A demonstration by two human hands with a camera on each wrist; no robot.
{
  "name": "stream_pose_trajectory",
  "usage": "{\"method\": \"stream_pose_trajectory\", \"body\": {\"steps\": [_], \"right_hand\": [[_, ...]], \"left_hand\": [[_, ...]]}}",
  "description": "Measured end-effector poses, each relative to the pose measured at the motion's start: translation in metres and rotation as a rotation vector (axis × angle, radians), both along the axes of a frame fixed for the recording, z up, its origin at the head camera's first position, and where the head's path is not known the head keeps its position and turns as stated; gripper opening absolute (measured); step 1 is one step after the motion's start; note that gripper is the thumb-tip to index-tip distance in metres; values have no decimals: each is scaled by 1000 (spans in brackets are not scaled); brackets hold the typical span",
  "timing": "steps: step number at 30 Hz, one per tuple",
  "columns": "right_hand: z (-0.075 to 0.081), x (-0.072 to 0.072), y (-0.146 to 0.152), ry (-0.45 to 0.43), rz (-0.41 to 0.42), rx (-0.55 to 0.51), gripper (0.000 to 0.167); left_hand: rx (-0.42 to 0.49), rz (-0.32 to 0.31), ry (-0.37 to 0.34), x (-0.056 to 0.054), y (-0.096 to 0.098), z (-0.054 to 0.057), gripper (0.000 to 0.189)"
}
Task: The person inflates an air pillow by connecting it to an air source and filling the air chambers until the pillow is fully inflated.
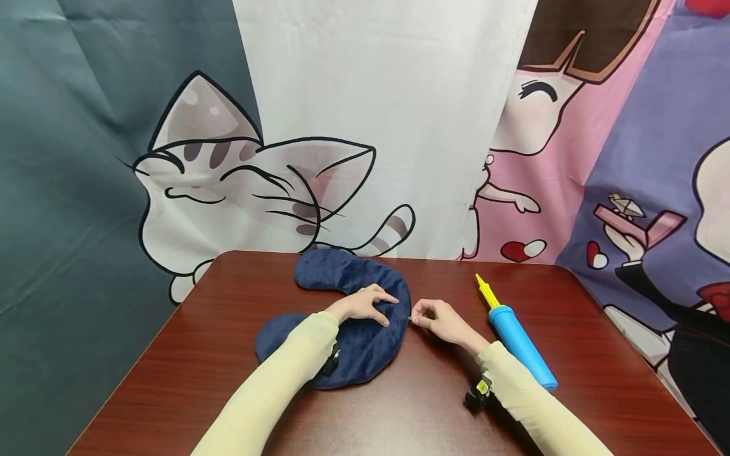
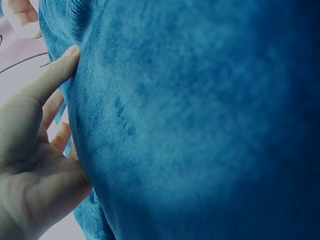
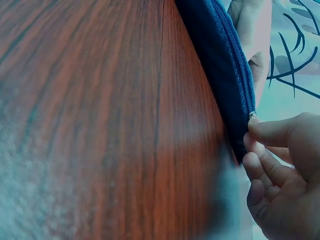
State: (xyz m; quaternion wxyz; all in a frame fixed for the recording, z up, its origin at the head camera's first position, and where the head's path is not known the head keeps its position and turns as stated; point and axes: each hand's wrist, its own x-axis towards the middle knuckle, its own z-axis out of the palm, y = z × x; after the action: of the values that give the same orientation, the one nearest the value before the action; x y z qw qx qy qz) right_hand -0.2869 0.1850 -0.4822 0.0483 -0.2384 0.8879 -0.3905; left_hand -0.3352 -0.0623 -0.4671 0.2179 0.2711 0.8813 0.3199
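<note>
A navy plush U-shaped neck pillow [image 1: 365,354] lies flat on the table, its gap facing left. My left hand [image 1: 363,304] rests on the pillow's right part with thumb and fingers spread; in the left wrist view the thumb [image 2: 67,62] presses the soft fabric. At the pillow's outer right edge, my right hand [image 1: 445,322] pinches a small metal zipper pull [image 3: 252,115] between thumb and fingertips. The zipper [image 3: 235,45] runs along the pillow's side seam, and its teeth look closed above the pull in the right wrist view.
A blue hand pump [image 1: 521,345] with a yellow nozzle lies to the right, close beside my right forearm. The reddish-brown wooden table [image 1: 199,373] ends at a back edge against a printed cartoon curtain [image 1: 388,82].
</note>
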Motion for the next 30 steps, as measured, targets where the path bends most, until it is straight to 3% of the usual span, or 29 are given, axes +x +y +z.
{"method": "stream_pose_trajectory", "body": {"steps": [30], "right_hand": [[9,21,-5,-29,87,-32,5]], "left_hand": [[-11,13,27,-1,1,-1,58]]}}
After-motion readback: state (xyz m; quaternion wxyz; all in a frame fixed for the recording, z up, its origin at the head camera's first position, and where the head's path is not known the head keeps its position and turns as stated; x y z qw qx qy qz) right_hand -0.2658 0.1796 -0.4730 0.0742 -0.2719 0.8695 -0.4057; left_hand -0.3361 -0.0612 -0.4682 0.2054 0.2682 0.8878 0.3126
